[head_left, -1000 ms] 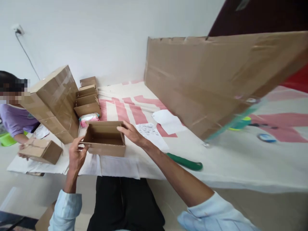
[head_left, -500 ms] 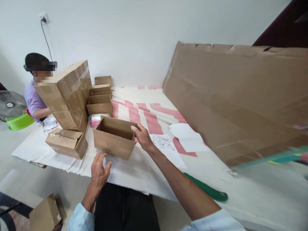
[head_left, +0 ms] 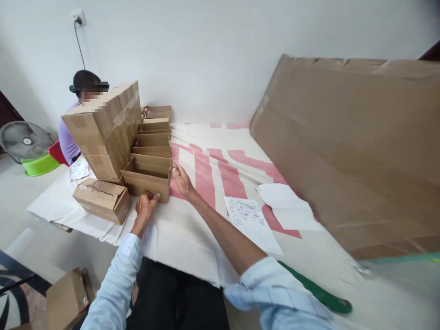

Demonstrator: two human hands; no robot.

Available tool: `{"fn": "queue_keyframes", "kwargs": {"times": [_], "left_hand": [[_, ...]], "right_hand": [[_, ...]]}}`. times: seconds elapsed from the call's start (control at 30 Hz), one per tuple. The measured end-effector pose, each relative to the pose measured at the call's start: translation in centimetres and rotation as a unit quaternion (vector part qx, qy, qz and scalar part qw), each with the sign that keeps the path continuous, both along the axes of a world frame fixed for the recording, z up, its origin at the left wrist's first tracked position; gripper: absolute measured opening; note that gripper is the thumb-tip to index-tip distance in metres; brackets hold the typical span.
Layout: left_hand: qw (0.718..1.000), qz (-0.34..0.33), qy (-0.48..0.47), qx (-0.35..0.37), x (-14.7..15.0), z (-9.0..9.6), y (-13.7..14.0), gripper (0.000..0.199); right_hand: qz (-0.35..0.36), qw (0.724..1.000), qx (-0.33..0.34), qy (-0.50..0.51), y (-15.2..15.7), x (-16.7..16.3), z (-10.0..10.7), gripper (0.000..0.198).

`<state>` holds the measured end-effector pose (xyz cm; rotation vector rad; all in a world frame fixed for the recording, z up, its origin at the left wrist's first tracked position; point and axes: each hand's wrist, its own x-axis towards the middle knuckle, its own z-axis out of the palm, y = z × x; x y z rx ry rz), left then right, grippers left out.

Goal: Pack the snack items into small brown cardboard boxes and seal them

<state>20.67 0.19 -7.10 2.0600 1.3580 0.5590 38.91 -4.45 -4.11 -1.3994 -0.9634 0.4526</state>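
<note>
An open-topped cardboard box (head_left: 146,184) sits on the cloth-covered table, end of a row of similar open boxes (head_left: 153,140). My left hand (head_left: 146,208) is closed against its front face, fingers curled and thumb pointing right. At the box's right end, my right hand (head_left: 182,179) presses its fingers to the wall; some fingertips are hidden. Between them the two hands hold the box. A closed, taped carton (head_left: 101,199) lies left of my left hand.
Stacked taped cartons (head_left: 106,133) stand at left; behind them sits a co-worker in purple (head_left: 70,137), a hand at the farthest open box. Right are printed sheets (head_left: 252,220), a green strip-like object (head_left: 316,288) and a large cardboard panel (head_left: 343,146). A fan (head_left: 27,142) stands far left.
The box has moved away from me and left, up to the row, covering the pink package. My left hand has come from below onto its front; my right hand stays at its right end.
</note>
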Motion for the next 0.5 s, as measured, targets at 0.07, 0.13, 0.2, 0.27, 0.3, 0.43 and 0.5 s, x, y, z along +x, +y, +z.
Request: {"fn": "queue_keyframes", "kwargs": {"times": [0.07,0.13,0.2,0.27,0.3,0.43,0.5], "left_hand": [[1.000,0.014,0.010,-0.006,1.0,-0.1,0.4,0.038],[1.000,0.025,0.016,-0.011,1.8,-0.1,0.7,0.040],[0.999,0.033,0.019,-0.015,2.3,-0.2,0.9,0.040],[0.999,0.036,0.019,-0.019,2.4,-0.3,0.9,0.040],[0.999,0.033,0.017,-0.021,2.4,-0.2,0.7,0.040],[1.000,-0.009,0.004,-0.010,1.4,0.2,-2.0,0.029],[0.998,-0.051,-0.015,0.017,0.1,1.0,-4.3,0.028]], "right_hand": [[-0.017,1.000,-0.019,0.010,-2.3,0.3,-1.3,0.093],[-0.027,0.999,-0.042,0.022,-5.3,0.3,-2.7,0.091],[-0.036,0.997,-0.056,0.028,-8.4,-0.2,-4.2,0.088],[-0.043,0.996,-0.067,0.027,-11.3,-1.1,-5.4,0.085],[-0.044,0.996,-0.073,0.027,-12.6,-1.7,-5.9,0.084],[-0.039,0.994,-0.098,0.035,-16.3,-4.5,-7.4,0.081],[-0.041,0.993,-0.105,0.039,-17.6,-5.6,-7.8,0.078]]}}
